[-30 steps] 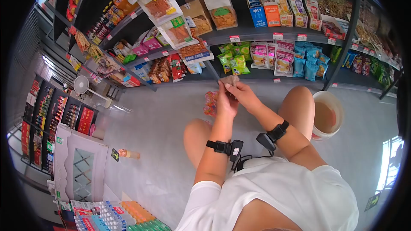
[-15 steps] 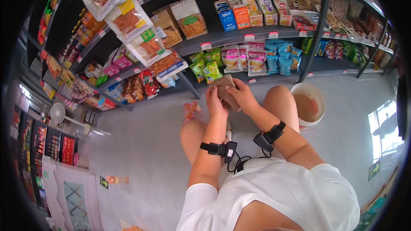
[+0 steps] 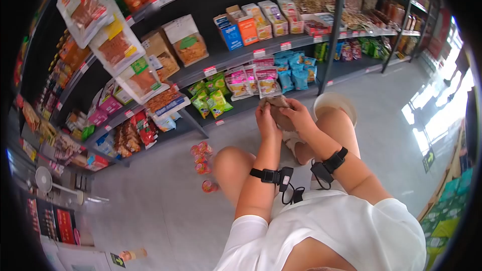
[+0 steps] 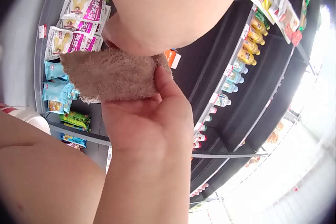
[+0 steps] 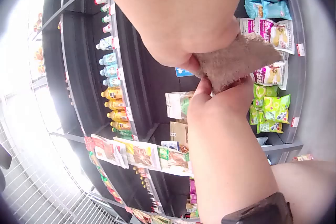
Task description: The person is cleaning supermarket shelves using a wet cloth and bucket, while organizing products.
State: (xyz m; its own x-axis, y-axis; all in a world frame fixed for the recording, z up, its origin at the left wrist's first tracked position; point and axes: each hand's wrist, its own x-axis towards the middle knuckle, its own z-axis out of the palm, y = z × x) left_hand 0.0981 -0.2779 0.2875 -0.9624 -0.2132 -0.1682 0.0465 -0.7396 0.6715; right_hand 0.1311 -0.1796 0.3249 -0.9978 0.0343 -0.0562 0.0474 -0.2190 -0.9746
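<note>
Both hands hold a brown, fuzzy cloth [image 3: 282, 116] in front of the knees, close to the lowest shelf in the head view. My left hand [image 3: 268, 120] grips its left side. On the other side, my right hand [image 3: 300, 116] pinches the edge. In the left wrist view the cloth [image 4: 113, 74] hangs between the hands, with the thumb of the right hand [image 4: 149, 119] pressed over one corner. The right wrist view shows the cloth [image 5: 236, 61] drooping to a point, and the left hand's fingers are partly hidden behind it.
A shelf unit with green snack bags [image 3: 216, 101], pink-and-white bags [image 3: 268, 81] and blue bags [image 3: 292, 79] stands ahead. Several red round packs [image 3: 202, 158] lie on the floor at the left. A white bucket [image 3: 351, 110] stands behind the right knee.
The head view has turned right, so the shelves slide left. The cloth, bunched a second ago, opened out between the hands and now shows a flat side; both hands keep holding it.
</note>
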